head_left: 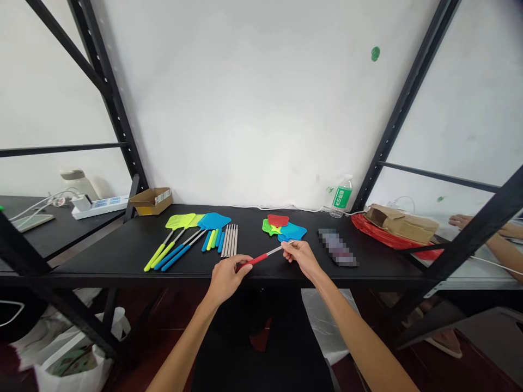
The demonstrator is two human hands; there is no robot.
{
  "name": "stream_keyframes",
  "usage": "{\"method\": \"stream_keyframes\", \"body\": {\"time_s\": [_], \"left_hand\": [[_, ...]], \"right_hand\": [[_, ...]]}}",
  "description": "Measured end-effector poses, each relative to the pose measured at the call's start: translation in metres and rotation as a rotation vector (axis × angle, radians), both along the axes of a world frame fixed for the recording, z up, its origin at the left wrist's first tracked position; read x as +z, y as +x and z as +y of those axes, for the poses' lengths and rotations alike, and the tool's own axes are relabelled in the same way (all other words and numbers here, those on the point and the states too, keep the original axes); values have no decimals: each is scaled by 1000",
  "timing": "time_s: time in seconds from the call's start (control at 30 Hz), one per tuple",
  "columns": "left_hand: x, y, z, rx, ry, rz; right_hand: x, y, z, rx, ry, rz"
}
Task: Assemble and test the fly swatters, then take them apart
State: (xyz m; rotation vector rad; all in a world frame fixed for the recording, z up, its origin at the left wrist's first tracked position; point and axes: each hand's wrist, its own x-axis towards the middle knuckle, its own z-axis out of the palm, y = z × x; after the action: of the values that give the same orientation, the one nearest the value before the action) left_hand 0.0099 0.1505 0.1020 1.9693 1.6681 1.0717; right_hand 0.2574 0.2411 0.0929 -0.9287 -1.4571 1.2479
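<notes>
My left hand [227, 277] grips the red handle of a fly swatter rod [261, 257] near the table's front edge. My right hand [301, 257] pinches the rod's silver far end, right at a blue swatter head [292, 231]. That blue head lies in a small pile with a red head [278, 220] and a green head [268, 227]. To the left lie assembled swatters [192, 231] in yellow-green and blue, then loose coloured handles [214, 239] and a row of bare silver rods [230, 240].
On the black table [122, 256] stand a small cardboard box [152, 200], a green-labelled water bottle [341, 197], a blurred phone [338, 247] and a brown package on a red bag [398, 222]. Another person's hand [463, 221] rests at the far right. Black shelf posts frame both sides.
</notes>
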Motion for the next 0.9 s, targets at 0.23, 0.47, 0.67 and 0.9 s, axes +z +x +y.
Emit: {"method": "stream_keyframes", "body": {"time_s": [0.23, 0.47, 0.67, 0.9], "left_hand": [[6, -6, -2, -110, -31, -126], [6, -7, 2, -96, 16, -293], [7, -8, 2, -97, -8, -336], [6, -11, 3, -119, -23, -374]], "right_hand": [[19, -5, 15, 176, 42, -245], [54, -10, 79, -289, 252, -806], [60, -35, 115, -324, 192, -1106], [56, -57, 115, -261, 209, -1402]]}}
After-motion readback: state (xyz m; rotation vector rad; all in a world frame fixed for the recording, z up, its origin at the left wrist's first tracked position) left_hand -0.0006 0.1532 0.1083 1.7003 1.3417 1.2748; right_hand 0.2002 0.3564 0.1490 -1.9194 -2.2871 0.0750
